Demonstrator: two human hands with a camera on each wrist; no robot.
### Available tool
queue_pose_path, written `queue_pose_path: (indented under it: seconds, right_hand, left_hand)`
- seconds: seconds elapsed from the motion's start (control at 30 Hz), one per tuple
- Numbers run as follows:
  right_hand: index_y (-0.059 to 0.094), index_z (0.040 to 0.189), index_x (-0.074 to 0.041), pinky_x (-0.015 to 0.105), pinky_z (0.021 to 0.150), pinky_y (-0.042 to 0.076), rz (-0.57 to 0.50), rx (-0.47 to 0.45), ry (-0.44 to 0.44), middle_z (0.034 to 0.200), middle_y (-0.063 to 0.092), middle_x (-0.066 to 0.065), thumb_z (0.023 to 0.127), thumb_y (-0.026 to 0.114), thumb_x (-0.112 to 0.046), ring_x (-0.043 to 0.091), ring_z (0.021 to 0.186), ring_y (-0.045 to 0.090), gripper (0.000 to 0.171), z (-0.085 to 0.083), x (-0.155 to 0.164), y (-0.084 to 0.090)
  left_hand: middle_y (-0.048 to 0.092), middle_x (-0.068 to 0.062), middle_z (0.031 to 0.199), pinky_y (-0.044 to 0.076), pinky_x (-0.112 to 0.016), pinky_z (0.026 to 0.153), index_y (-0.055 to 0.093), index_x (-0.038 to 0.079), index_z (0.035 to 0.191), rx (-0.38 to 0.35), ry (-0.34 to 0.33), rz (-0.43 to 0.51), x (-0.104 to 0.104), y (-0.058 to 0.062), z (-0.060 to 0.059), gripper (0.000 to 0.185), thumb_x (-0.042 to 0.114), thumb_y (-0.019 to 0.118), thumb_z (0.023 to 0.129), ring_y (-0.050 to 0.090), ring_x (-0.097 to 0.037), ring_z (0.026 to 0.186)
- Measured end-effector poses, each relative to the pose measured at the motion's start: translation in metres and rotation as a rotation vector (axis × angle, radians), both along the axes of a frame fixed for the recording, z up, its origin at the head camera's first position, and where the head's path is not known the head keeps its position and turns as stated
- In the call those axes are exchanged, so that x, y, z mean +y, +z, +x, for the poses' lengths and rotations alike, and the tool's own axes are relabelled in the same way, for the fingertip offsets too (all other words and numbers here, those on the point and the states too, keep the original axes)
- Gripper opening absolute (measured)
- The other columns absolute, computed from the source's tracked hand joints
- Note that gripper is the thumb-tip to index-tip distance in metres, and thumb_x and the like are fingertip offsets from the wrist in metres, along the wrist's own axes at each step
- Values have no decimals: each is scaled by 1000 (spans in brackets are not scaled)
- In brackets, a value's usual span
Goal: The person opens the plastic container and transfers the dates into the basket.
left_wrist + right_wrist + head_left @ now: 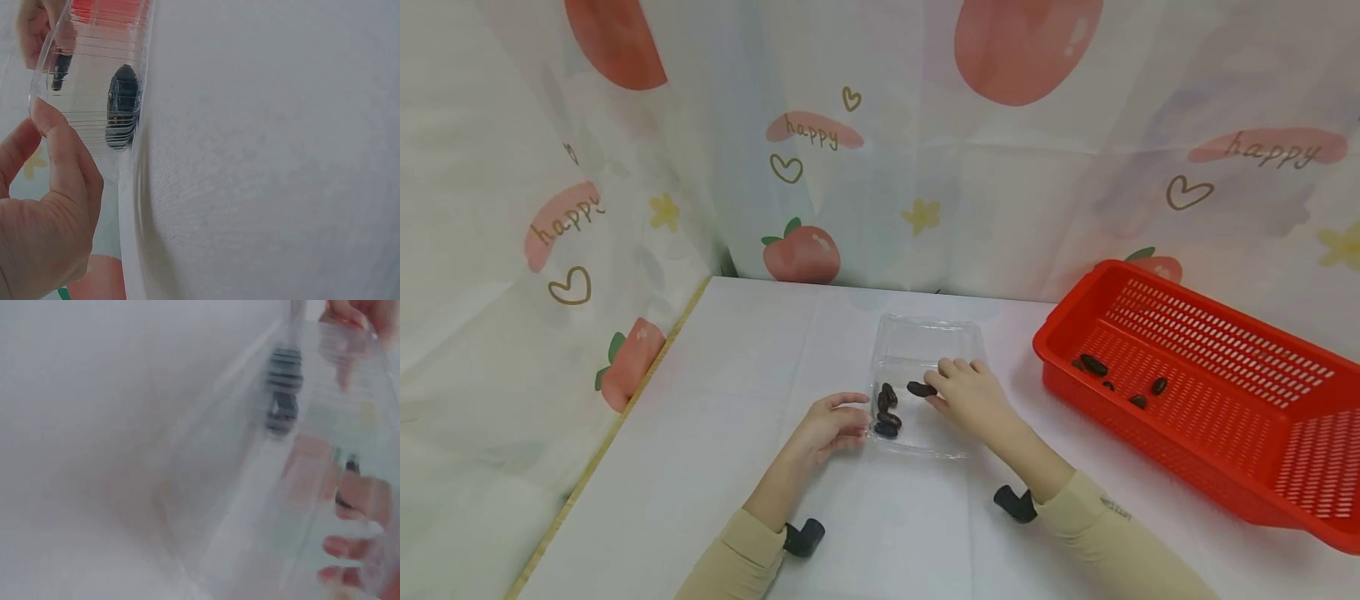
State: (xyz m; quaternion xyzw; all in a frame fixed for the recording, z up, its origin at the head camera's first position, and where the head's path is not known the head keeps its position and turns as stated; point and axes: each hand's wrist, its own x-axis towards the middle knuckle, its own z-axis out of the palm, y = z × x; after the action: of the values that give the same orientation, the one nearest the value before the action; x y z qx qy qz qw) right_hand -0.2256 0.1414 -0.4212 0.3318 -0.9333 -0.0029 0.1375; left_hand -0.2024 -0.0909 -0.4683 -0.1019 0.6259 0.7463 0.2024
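A clear plastic clamshell box (925,446) lies opened on the table, its lid (928,333) folded back. Several dark, wrinkled oval pieces that look like dates (887,429) lie along the box's left side. My left hand (835,427) is at that side; in the left wrist view its thumb and forefinger pinch the rim. Over the box, my right hand (966,398) holds one more dark date-like piece (921,389) between thumb and fingers. The right wrist view is blurred, with this piece (352,465) seen through the plastic.
On the right stands a red perforated basket (1150,454) with several of the same dark pieces (1093,365) inside. A white cloth covers the table (752,367). Printed curtains (865,208) rise behind and at the left, close to the table's edges.
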Motion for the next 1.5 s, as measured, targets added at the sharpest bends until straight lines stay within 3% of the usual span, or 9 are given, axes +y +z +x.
queue_pose_path:
  seconds: [0.27,0.57,0.83,1.1,1.5]
  right_hand:
    - [60,96,-14,38,72,44,-5,49,-72,85,52,5,78,72,-25,24,79,51,25,2,32,23]
    - [62,95,-10,38,66,41,-68,130,-138,82,52,7,79,70,-19,26,77,51,21,2,76,44]
    - [59,101,-8,49,74,40,-93,87,-307,91,53,12,78,71,-18,32,85,50,28,-2,120,59]
    - [51,114,-5,54,77,35,-92,-28,-473,104,48,20,83,65,-18,39,97,44,36,-6,170,56]
    - [46,114,-2,61,79,31,-68,-148,-584,102,43,25,86,61,-22,45,99,39,38,-12,221,38]
  left_hand:
    - [62,-3,78,52,-22,55,53,-2,119,0,10,-3,1,1,0,39,-2,60,81,58,-11,62]
    - [61,-3,78,52,-21,54,53,-2,119,-5,14,-10,2,1,0,38,-4,59,81,58,-11,61]
    - [61,-5,81,53,-22,55,55,-1,118,-3,11,-22,2,2,1,38,-2,60,81,58,-12,62]
    - [61,-5,82,53,-23,57,55,-1,118,-7,15,-31,2,1,1,38,-2,61,81,59,-13,64]
    - [61,-5,80,53,-23,57,54,-1,119,-12,13,-23,2,2,1,39,-2,61,81,59,-12,63]
